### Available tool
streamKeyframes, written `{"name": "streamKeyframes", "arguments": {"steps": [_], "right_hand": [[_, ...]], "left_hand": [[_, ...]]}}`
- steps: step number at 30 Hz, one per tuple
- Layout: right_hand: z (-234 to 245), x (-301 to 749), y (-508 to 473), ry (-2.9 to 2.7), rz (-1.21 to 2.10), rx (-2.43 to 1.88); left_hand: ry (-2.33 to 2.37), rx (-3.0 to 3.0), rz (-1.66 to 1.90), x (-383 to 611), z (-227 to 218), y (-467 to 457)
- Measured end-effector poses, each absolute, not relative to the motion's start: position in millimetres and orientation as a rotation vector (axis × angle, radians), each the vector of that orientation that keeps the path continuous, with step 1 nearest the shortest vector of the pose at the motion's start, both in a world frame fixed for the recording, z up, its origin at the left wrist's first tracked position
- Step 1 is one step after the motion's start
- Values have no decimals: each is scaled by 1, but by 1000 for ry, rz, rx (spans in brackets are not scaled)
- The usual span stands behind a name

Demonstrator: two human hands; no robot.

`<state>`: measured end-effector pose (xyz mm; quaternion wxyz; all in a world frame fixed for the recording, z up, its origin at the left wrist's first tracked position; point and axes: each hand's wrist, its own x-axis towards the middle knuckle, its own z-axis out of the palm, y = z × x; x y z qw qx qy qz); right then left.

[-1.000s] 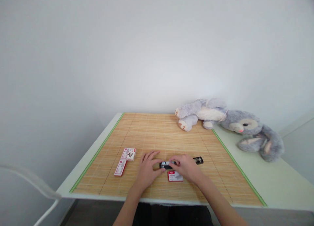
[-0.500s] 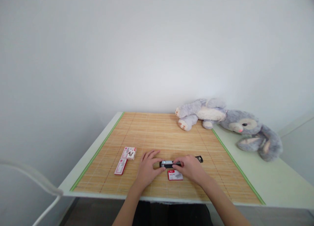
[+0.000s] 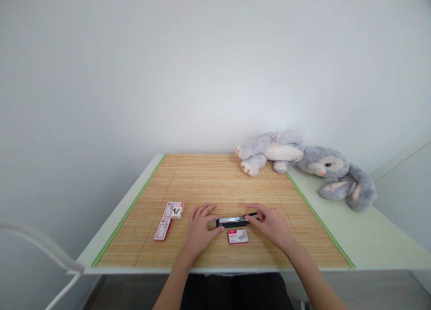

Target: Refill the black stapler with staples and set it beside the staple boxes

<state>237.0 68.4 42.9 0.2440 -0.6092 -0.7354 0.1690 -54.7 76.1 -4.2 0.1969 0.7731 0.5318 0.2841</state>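
A black stapler (image 3: 232,222) lies opened out on the bamboo mat, its silvery staple channel showing. With thumb and index finger, my left hand (image 3: 199,231) grips the stapler's left end, the other fingers stretched out. My right hand (image 3: 273,227) holds the right part between thumb and fingers and covers some of it. Just in front of the stapler, apart from both hands, rests a small red and white staple box (image 3: 238,236).
More small red and white boxes (image 3: 163,229) lie left on the bamboo mat (image 3: 208,180). A grey plush rabbit (image 3: 286,154) lies across the back right, partly on the white table (image 3: 380,238). A white cable (image 3: 40,242) hangs at the lower left.
My right hand has moved right along the stapler, off the middle to its right part, uncovering more of the channel. My left hand keeps its place. The view has shifted slightly.
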Motion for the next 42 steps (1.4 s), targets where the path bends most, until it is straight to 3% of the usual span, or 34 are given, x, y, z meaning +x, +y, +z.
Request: {"name": "streamKeyframes", "arguments": {"steps": [4, 11, 18, 26, 42], "right_hand": [[23, 295, 68, -1644, 391, -1778], [21, 275, 76, -1657, 757, -1487], [63, 214, 93, -2026, 543, -1417], [74, 184, 100, -2343, 187, -1507], [65, 140, 100, -2634, 279, -1524]], "left_hand": [[1481, 2167, 786, -54, -3, 76], [1483, 2173, 799, -52, -4, 75], [1485, 2177, 813, -51, -7, 75], [1468, 2167, 835, -50, -8, 75], [1473, 2185, 790, -50, -5, 75]]}}
